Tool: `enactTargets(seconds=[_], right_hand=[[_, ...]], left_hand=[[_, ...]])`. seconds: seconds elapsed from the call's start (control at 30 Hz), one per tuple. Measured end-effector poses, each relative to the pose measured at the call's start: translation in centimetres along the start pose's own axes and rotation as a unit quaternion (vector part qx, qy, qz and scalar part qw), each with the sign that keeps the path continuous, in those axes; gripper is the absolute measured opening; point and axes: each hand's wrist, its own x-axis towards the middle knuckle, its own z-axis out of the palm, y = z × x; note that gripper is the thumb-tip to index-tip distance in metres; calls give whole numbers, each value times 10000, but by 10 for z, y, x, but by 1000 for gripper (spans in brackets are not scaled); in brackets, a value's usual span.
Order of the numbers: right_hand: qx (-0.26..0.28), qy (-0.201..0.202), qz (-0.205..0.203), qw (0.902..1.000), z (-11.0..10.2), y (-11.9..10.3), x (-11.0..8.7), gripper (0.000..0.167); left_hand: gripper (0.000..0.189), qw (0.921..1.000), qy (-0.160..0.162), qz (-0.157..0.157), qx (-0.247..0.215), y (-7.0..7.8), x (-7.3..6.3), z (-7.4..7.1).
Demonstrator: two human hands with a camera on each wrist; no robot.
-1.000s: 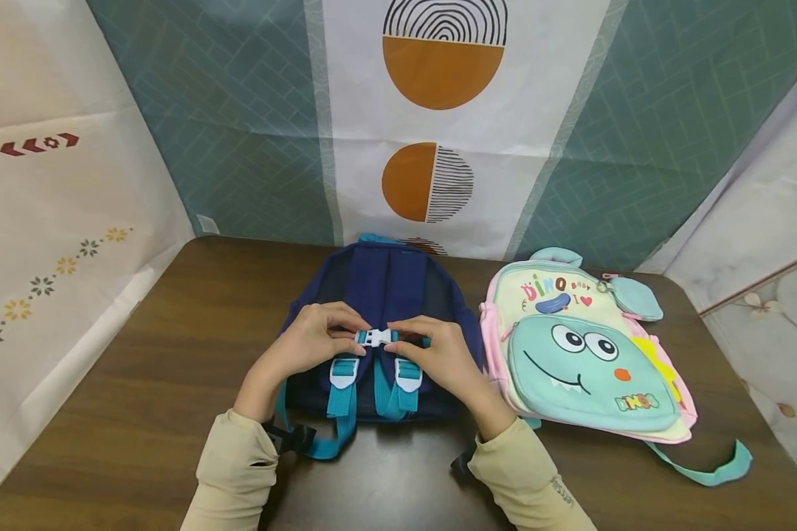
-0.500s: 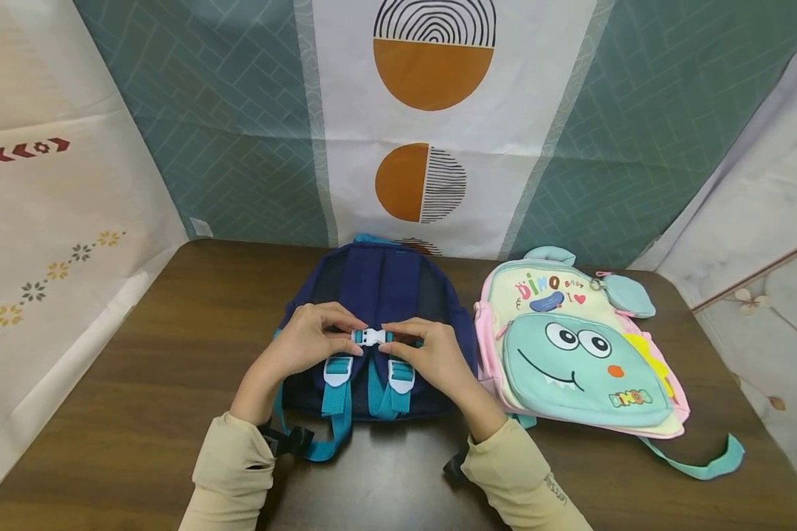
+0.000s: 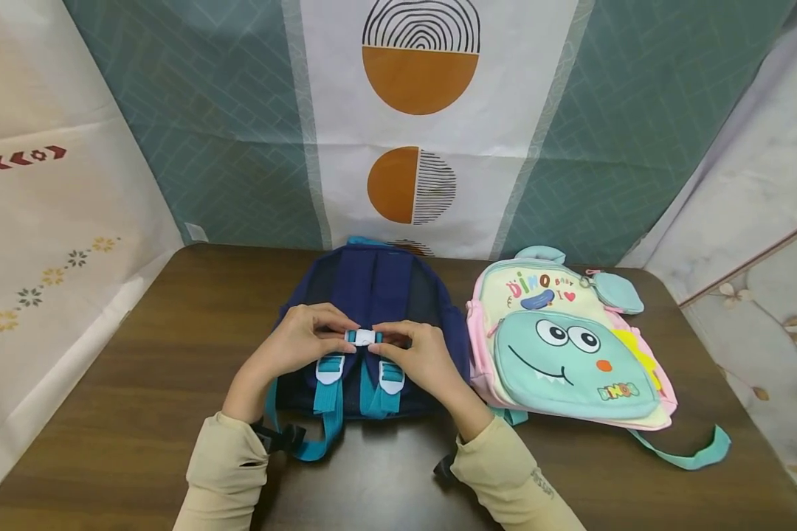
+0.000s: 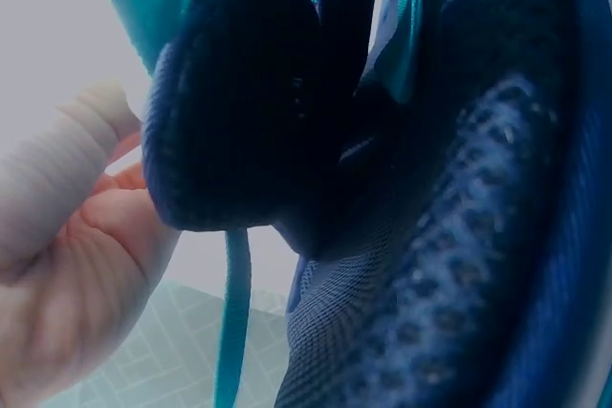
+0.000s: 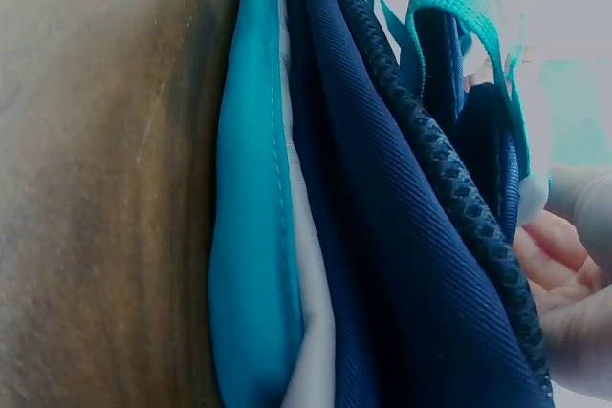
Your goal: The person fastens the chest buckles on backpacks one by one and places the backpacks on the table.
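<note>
Here, left hand (image 3: 304, 341) and right hand (image 3: 420, 355) pinch a white-buckled strap (image 3: 365, 338) on the navy backpack (image 3: 390, 284). A dinosaur backpack (image 3: 571, 354) lies alongside — contents hidden in both.

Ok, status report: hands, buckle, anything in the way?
Left hand, right hand pinching opposite ends of white buckle. Buckle looks joined, over navy backpack. Dino backpack alongside, not blocking.

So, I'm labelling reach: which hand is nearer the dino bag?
Right. The right hand is at the end of the buckle nearer the dino bag; the left hand is at the other end, farther from that bag.
</note>
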Motion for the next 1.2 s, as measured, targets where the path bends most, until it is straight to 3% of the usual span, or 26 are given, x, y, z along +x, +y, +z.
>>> enactTargets(seconds=[0.23,0.4,0.47,0.63,0.77,0.93,1.07,1.2], right_hand=[[-62,-69,53,9999,2,6,-2,29],[-268,-130,-43,9995,1,6,-4,28],[-323,-67,-67,9994,-3,6,-5,30],[-457,-120,-24,9989,-22,6,-11,35],[-690,-375,-74,9969,-38,7,-22,40],[-1190,-501,-247,9913,-59,10,-43,52],[-1758,-561,-519,9815,-77,14,-62,52],[-2451,-530,-1049,9623,-94,22,-81,47]], left_hand=[[23,9994,-270,-79,209,0,1,2],[34,9962,-760,-153,387,-1,0,0],[38,9948,-886,-191,467,2,1,-1],[41,9917,-815,-278,956,22,14,-5],[47,9859,-776,-484,1398,44,38,-3],[58,9712,-798,-1024,1997,73,82,16],[61,9730,-955,-1141,1763,84,117,38],[63,9774,-1061,-1130,1438,81,147,65]])
